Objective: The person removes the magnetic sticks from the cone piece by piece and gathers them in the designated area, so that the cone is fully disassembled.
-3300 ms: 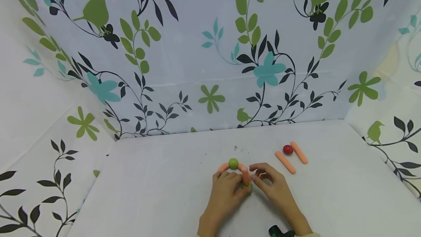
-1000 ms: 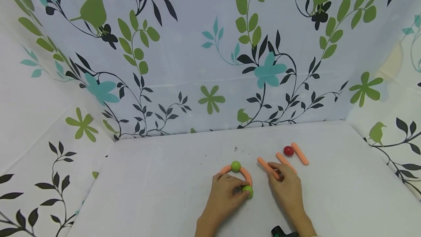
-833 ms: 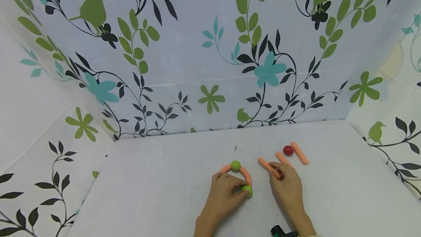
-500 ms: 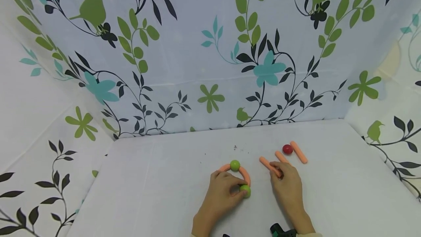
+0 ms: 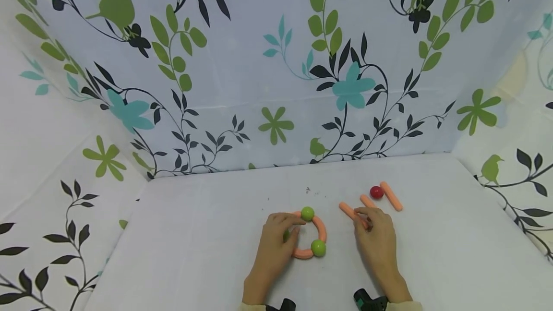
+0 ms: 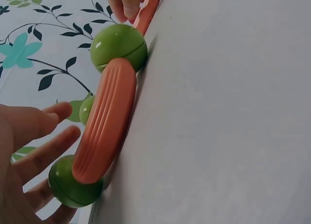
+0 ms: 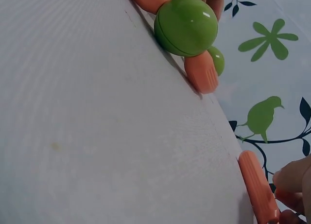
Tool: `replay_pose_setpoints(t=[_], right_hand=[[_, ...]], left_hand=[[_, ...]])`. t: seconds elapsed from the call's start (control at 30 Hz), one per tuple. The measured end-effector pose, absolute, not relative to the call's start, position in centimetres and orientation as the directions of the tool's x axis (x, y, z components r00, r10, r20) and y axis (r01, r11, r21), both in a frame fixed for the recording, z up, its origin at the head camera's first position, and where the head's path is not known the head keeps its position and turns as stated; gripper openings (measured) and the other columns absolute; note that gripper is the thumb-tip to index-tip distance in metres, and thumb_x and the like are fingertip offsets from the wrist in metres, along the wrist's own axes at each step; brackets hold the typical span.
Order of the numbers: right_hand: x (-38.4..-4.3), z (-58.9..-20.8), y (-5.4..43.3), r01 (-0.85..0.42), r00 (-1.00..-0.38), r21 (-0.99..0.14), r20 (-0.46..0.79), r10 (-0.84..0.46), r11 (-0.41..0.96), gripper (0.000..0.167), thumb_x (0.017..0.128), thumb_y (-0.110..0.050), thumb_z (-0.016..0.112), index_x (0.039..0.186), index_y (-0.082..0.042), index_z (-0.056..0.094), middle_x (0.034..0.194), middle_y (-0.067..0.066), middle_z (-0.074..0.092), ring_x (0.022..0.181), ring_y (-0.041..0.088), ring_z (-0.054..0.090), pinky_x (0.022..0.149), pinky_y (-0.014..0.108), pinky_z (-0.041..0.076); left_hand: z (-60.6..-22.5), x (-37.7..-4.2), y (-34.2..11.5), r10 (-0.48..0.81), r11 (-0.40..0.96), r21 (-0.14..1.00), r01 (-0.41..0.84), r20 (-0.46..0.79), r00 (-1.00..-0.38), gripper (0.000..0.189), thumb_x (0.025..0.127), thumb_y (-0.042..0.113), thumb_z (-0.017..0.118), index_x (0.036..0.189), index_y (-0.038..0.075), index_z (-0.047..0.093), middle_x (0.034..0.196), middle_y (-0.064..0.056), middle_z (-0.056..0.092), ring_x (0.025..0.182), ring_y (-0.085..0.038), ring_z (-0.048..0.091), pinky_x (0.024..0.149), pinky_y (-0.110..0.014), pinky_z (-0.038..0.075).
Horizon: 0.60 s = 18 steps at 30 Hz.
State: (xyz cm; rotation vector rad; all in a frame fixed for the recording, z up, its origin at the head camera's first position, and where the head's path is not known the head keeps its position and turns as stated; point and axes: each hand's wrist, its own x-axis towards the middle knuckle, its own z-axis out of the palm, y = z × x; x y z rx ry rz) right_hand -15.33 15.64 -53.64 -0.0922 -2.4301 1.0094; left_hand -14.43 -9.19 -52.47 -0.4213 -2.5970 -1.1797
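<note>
A partial ring point(image 5: 320, 230) of orange curved pieces joined by green balls lies on the white table point(image 5: 207, 253). One ball point(image 5: 307, 213) is at its top, one point(image 5: 318, 248) at its lower right. My left hand point(image 5: 287, 227) lies over the ring's left side. Its fingers point(image 6: 46, 136) are fairly straight and touch the left green ball point(image 6: 73, 187). My right hand point(image 5: 364, 219) pinches the near end of a straight orange stick point(image 5: 347, 209), also seen in the right wrist view as the stick point(image 7: 256, 182) with fingertips point(image 7: 291, 178) on it.
Beyond my right hand lie a second orange stick point(image 5: 367, 200), a red ball point(image 5: 377, 192) and a third orange stick point(image 5: 391, 196). Floral-print sheets point(image 5: 276, 71) wall in the table at the back and both sides. Dark wrist mounts show at the bottom edge.
My left hand has slid from the lower green ball to the ring's left side, and an orange curved piece now shows along the ring's bottom. My right hand stays on the stick.
</note>
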Motion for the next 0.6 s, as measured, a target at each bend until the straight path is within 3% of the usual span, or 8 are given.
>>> replay_pose_setpoints(t=[0.13,0.37,0.5,0.6], right_hand=[[-15.3,-53.2,15.5,-0.151,-0.858,-0.68,0.45,0.246,0.718,0.02,0.089,0.0,0.077,0.108,-0.008,0.077,0.105,0.011,0.076,0.088,0.024,0.059,0.073,0.031,0.044],[-15.1,-53.7,15.0,-0.309,-0.871,-0.744,0.471,0.138,0.592,0.022,0.093,0.0,0.074,0.113,-0.009,0.075,0.105,0.002,0.074,0.09,0.007,0.057,0.078,0.007,0.043],[-15.1,-53.4,14.5,-0.348,-0.9,-0.783,0.433,0.05,0.516,0.024,0.097,-0.002,0.07,0.119,-0.01,0.073,0.113,0.0,0.075,0.093,0.003,0.061,0.082,0.01,0.049],[-15.4,-52.5,14.0,-0.301,-0.939,-0.8,0.345,-0.013,0.52,0.028,0.098,-0.005,0.07,0.124,-0.014,0.071,0.12,-0.001,0.074,0.1,0.008,0.065,0.086,0.019,0.055]], left_hand=[[-52.4,-14.7,-9.7,0.1,0.63,0.73,0.266,0.264,-0.959,0.025,0.1,0.012,0.067,0.121,0.022,0.075,0.135,0.004,0.066,0.129,-0.019,0.056,0.11,-0.047,0.047],[-52.8,-14.5,-10.2,0.057,0.6,0.784,0.16,0.157,-0.986,0.032,0.102,0.014,0.062,0.132,0.019,0.072,0.142,-0.002,0.065,0.135,-0.027,0.057,0.115,-0.053,0.044],[-53.1,-14.6,-10.4,0.049,0.587,0.795,0.155,0.156,-0.987,0.032,0.102,0.012,0.061,0.132,0.016,0.072,0.141,-0.002,0.066,0.135,-0.027,0.057,0.116,-0.053,0.043],[-53.0,-14.6,-10.4,0.064,0.59,0.788,0.177,0.172,-0.983,0.035,0.099,0.008,0.06,0.131,0.014,0.072,0.138,-0.004,0.068,0.131,-0.027,0.059,0.114,-0.052,0.045]])
